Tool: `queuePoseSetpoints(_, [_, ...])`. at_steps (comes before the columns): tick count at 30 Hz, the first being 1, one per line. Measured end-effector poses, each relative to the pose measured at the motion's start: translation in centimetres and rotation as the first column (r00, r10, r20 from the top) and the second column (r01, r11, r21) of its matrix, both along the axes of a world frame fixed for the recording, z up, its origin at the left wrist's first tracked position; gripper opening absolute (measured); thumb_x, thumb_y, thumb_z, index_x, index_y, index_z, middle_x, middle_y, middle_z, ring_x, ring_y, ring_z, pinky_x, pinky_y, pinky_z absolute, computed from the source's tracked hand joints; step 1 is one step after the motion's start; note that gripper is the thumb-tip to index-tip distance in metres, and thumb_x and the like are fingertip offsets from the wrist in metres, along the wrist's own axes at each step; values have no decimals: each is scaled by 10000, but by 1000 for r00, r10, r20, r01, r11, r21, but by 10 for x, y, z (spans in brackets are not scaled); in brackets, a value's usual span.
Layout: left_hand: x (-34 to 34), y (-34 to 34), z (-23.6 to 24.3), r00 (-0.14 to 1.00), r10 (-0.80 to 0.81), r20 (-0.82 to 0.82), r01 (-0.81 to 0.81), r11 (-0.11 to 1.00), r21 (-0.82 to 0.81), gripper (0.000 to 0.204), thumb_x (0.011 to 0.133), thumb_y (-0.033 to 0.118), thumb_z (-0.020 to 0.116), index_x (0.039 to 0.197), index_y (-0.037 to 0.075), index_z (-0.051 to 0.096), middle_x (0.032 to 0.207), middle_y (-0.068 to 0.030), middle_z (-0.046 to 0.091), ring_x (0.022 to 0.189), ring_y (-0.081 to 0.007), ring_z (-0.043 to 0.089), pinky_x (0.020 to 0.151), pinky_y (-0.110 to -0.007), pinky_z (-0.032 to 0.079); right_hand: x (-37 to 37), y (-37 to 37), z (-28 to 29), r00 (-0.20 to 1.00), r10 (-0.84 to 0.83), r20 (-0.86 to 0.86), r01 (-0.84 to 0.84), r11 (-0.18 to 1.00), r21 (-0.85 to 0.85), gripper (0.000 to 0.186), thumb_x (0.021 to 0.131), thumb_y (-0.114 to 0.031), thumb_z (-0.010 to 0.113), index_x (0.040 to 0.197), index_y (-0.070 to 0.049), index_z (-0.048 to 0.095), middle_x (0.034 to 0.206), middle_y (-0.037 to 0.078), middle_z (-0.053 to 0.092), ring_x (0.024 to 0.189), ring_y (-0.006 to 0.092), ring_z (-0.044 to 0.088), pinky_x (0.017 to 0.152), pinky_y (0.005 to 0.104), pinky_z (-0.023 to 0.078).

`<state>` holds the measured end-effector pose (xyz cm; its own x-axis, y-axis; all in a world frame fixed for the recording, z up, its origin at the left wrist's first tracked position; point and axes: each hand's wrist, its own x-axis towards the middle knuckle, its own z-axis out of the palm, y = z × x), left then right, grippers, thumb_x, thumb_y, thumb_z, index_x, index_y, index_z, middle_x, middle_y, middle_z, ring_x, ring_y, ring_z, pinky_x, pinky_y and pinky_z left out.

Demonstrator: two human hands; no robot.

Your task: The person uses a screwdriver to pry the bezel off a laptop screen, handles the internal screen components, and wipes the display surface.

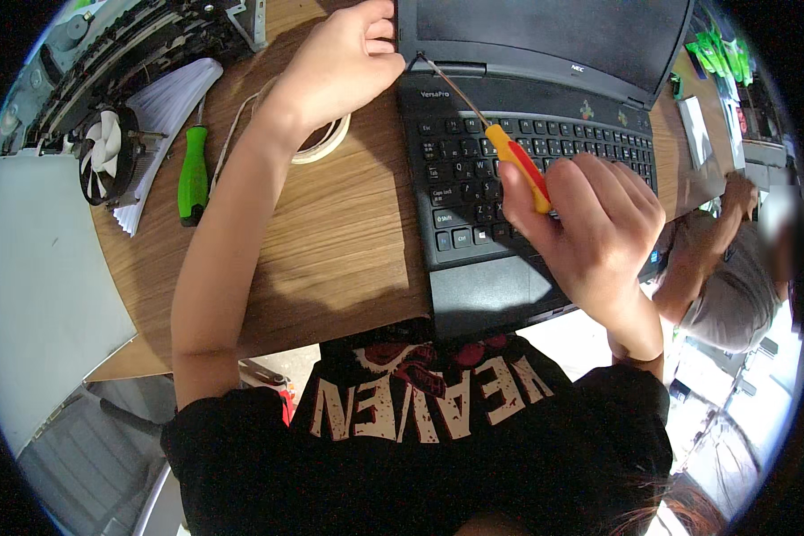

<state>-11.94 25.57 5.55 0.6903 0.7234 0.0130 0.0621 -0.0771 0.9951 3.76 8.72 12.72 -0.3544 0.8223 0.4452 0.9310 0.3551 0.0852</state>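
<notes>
A black laptop [482,286] lies opened on the wooden table in front of me, its dark screen [545,31] tilted back. My right hand [598,223] is closed round the yellow and red handle of a screwdriver [500,143] above the keyboard [576,138]. The screwdriver's thin shaft slants up and left, and its tip meets the lower left corner of the screen frame, near the hinge. At the left edge of the screen, my left hand [335,62] has its fingers curled against the lid, with the thumb close to the screwdriver tip.
Left of the laptop lie a tape roll [333,143], a green-handled screwdriver [194,174], a fan with white blades [105,154] and a fanned paper stack [165,134]. An opened machine [143,54] stands at the far left. Another person's arm [710,246] rests at the right.
</notes>
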Motion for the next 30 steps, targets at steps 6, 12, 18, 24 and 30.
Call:
queuePoseSetpoints(6, [-17,5,-12,997,32,-68,-12,962,273,171,807,34,621,969,-17,631,937,-113,662,874,-196,649,732,-286,512,-9,1,0,992,-63,-110,63,998,-7,436,761,-310,729,518,-58,470,465,32,424,379,166,395,399,299,291])
queuePoseSetpoints(12, [-25,-18,44,937,54,-346,241,616,750,318,759,71,662,1063,3,600,1045,-82,621,956,-193,609,749,-304,518,-7,8,0,978,-51,-201,54,999,10,465,724,-412,715,553,-28,516,464,47,406,377,194,375,397,305,275])
queuePoseSetpoints(18, [-5,-28,26,981,-60,-184,191,461,867,165,711,-11,654,875,9,646,800,-101,603,751,-258,614,659,-318,499,-8,5,19,992,-92,-91,82,991,-105,408,716,-405,715,650,-25,582,538,41,474,456,167,482,423,288,365])
queuePoseSetpoints(24, [-5,-20,27,983,-177,-56,149,576,804,189,719,-24,647,903,20,654,796,-107,606,760,-243,613,661,-307,494,-13,-6,27,993,96,-72,-102,991,-86,340,661,-53,707,994,-2,660,823,111,592,698,199,612,591,294,514])
queuePoseSetpoints(30, [-26,11,38,938,327,-117,-258,880,398,355,843,3,552,1192,-13,487,1060,-162,610,996,-205,593,904,-292,483,-18,-7,22,988,143,50,-144,990,11,370,669,47,667,1038,48,643,895,150,610,768,218,635,609,284,555])
